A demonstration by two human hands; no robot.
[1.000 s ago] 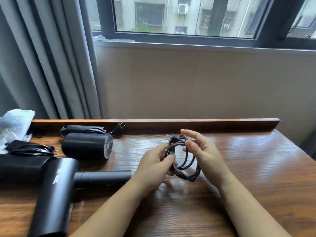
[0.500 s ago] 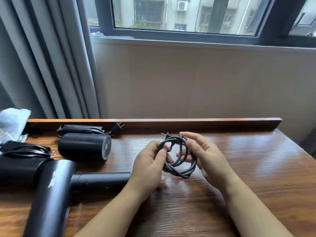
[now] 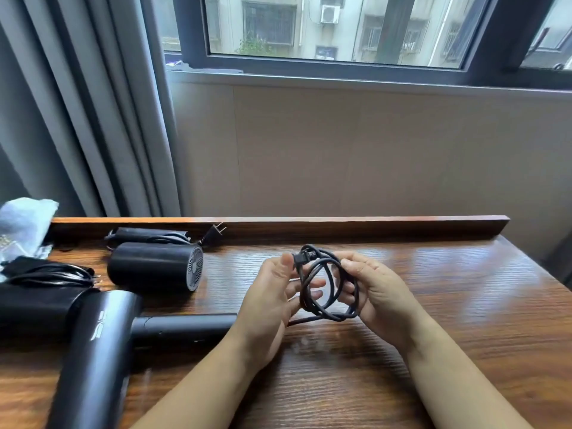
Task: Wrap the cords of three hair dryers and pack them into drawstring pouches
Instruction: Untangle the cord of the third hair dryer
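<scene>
A coiled black cord (image 3: 328,286) is held up between both hands just above the desk (image 3: 464,305). The left hand (image 3: 272,301) is closed on the coil's left side, with the thumb pressed against the plug end (image 3: 299,258) near the top and the fingers curled behind the loops. The right hand (image 3: 376,292) is gripped around the coil's right side, its fingers threaded through the loops and bent inward. From the bottom of the coil one strand is led leftward, behind the left hand, toward the handle of the nearest hair dryer (image 3: 102,351) — a large black one laid on the desk at the lower left, its barrel pointed toward the camera and its handle stretched to the right. Farther back, a second hair dryer (image 3: 154,266) is seen lying on its side, its round grille turned to the right; behind it a wrapped cord and a two-pin plug (image 3: 216,231) are rested against the raised wooden ledge at the desk's rear. At the far left edge a third dark body with a bundled cord (image 3: 52,274) on top is partly cut off by the frame, and beside it a pale crumpled pouch (image 3: 24,224) is visible. Grey curtains (image 3: 77,103) are hung at the left and a window (image 3: 340,29) is set above the wall.
</scene>
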